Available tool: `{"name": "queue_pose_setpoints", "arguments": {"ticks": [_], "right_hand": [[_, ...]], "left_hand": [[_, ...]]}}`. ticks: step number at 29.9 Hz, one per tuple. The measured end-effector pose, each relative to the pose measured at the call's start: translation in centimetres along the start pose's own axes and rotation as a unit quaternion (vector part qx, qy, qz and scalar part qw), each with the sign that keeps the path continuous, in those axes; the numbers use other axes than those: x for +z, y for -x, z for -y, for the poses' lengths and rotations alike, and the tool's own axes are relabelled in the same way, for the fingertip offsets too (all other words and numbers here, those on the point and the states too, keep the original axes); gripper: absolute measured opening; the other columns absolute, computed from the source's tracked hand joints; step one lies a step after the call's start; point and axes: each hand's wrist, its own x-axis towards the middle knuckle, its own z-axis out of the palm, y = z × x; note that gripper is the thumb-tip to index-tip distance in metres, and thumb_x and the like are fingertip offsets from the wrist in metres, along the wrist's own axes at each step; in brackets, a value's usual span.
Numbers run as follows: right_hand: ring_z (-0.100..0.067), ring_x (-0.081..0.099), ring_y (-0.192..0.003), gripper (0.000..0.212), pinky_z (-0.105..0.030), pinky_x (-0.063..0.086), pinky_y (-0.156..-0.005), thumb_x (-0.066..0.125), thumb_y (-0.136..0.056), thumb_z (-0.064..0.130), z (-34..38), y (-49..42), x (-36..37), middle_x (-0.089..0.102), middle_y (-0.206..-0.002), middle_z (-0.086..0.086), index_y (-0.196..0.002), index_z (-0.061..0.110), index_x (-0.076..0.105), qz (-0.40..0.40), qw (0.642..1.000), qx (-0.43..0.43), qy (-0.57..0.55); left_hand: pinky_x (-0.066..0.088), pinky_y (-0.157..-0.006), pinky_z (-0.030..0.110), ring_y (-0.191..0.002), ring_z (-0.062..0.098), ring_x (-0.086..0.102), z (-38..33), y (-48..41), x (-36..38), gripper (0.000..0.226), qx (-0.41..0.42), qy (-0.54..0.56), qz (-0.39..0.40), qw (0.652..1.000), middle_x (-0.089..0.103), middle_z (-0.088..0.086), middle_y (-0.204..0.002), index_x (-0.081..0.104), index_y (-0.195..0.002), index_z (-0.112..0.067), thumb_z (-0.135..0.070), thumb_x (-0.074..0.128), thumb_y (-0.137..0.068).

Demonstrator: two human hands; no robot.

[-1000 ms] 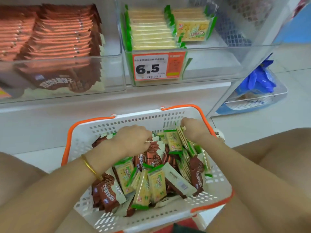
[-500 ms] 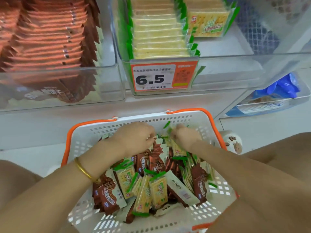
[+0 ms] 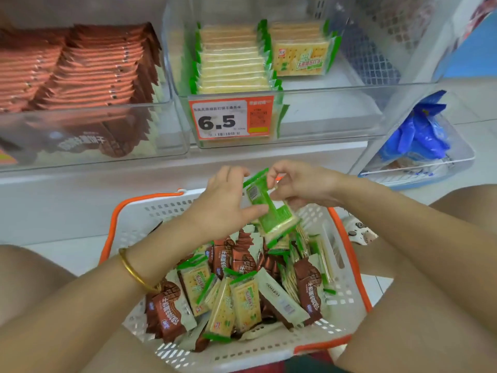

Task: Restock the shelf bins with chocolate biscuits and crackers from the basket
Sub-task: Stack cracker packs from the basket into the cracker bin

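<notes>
- Above the far edge of the white perforated plastic basket with orange rim [image 3: 161, 214], both hands hold a tilted stack of green-edged cracker packets [image 3: 274, 214].
- Left hand [image 3: 223, 205]: thumb and curled fingers grip the stack's left side.
- Right hand [image 3: 301, 184]: fingers pinch the stack's upper end.
- Loose brown chocolate biscuit packets [image 3: 166, 310] and yellow cracker packets [image 3: 246, 300] lie mixed across the basket floor.
- Behind the basket, the left clear plastic shelf bin [image 3: 172, 117] holds brown packets and the right clear plastic shelf bin [image 3: 336, 114] holds crackers.

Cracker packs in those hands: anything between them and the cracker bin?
Nothing visible blocks them. The left hand and right hand hold the cracker packs above the basket; only the front wall of the cracker bin lies ahead.
</notes>
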Motion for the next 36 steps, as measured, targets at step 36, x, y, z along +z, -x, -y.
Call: {"name": "queue_pose_setpoints", "arguments": {"ticks": [36], "right_hand": [[-0.006,0.061,-0.057,0.010,-0.021,0.054,-0.053,0.063,-0.089,0.015,11.9,5.5,-12.3,0.065,-0.070,0.001,-0.081,0.016,0.059,-0.339,0.933,-0.115,-0.024]], "left_hand": [[0.047,-0.085,0.028,-0.094,0.012,0.056,-7.0,-5.4,-11.8,0.035,0.118,0.103,-0.302,0.940,0.056,-0.002,-0.109,0.049,-0.124,-0.016,-0.027,0.057,-0.092]]}}
